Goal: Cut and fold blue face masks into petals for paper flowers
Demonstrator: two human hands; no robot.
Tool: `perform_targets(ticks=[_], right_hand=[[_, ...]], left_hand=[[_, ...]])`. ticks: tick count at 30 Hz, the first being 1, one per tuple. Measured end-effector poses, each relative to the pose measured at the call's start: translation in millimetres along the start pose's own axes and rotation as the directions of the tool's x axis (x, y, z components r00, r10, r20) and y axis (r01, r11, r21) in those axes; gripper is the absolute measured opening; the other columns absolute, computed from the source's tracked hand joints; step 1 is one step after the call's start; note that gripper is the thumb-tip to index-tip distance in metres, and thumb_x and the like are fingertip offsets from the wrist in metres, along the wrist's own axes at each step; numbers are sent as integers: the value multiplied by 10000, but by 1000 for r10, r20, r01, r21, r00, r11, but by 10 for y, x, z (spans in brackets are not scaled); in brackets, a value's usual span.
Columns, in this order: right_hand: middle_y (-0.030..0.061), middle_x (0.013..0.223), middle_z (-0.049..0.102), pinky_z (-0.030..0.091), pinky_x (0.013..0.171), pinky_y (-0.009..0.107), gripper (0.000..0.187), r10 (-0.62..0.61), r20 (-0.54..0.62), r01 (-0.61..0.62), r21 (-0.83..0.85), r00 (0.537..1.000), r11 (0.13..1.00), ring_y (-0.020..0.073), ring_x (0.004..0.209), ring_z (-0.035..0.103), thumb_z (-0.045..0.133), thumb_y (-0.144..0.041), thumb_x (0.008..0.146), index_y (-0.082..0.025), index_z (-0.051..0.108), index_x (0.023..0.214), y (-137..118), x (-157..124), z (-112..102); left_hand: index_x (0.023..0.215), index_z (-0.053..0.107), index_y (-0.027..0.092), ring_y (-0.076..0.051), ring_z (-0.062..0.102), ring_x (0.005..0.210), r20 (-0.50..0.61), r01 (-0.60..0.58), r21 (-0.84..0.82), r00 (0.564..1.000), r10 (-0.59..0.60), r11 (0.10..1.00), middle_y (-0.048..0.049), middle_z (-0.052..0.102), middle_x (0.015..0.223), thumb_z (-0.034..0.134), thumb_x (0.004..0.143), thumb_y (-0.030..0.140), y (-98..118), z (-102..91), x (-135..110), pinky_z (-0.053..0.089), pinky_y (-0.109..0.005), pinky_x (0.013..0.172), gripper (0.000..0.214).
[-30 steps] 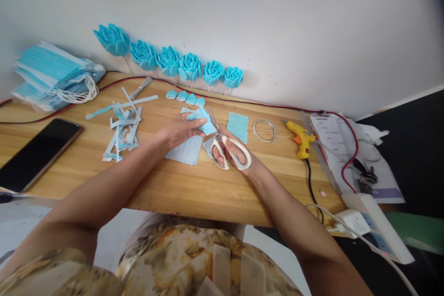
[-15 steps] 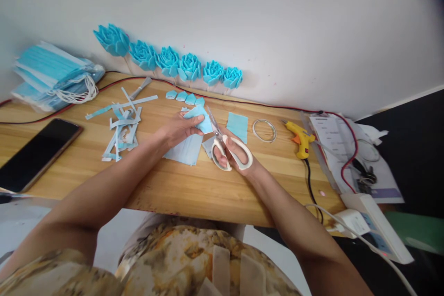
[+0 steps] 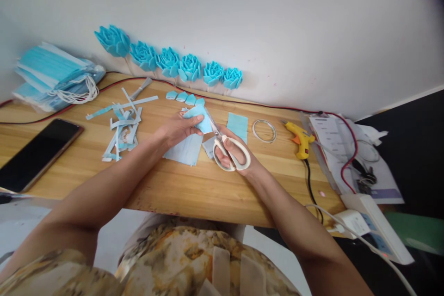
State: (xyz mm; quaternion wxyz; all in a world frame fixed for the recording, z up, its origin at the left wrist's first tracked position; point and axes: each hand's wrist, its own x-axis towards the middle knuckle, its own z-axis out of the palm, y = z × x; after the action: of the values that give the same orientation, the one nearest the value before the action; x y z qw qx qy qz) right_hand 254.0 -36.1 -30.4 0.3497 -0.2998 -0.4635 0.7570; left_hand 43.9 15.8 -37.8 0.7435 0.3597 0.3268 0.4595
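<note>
My left hand pinches a small piece of blue mask fabric between thumb and fingers above the table. In my right hand are scissors with white handles, my fingers through the loops. Their blades lie against the right edge of the blue piece and look nearly closed. Under my hands rests a pale mask sheet, partly covered by the left hand. Just beyond it sits a row of several small folded blue petals. A flat blue square lies right of the scissors.
Several blue fabric flowers on sticks lean along the wall. Cut strips, a phone and a stack of masks are at left. A wire ring, yellow glue gun and power strip are at right.
The scissor handles have come closer together, and the blades have closed along the edge of the blue piece. My left hand has stayed in place.
</note>
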Motion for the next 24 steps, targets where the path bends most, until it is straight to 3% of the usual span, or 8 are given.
perform_targets(ticks=[7,12,24], right_hand=[[-57,618,551,294,366,188,695,17,53,-17,3,998,1000,55,415,363,675,-665,817,-189,526,1301,14,14,-59],[-33,669,572,349,442,228,604,6,110,-7,9,994,1000,86,477,427,618,-684,846,-200,568,1204,25,15,-62],[-39,644,562,359,437,220,561,8,168,-6,-11,986,1000,95,483,454,566,-656,901,-201,541,1228,35,12,-103]], left_hand=[[798,746,106,-130,641,648,-24,-50,51,998,51,997,-42,713,737,909,659,405,3,-4,16,560,-244,584,368],[797,740,118,-117,653,656,-1,-94,53,996,94,994,-29,715,751,879,713,402,-14,-22,26,554,-221,574,327],[803,753,130,-122,638,643,3,-85,79,996,85,993,-46,727,755,887,690,427,-20,-43,32,551,-220,578,345]])
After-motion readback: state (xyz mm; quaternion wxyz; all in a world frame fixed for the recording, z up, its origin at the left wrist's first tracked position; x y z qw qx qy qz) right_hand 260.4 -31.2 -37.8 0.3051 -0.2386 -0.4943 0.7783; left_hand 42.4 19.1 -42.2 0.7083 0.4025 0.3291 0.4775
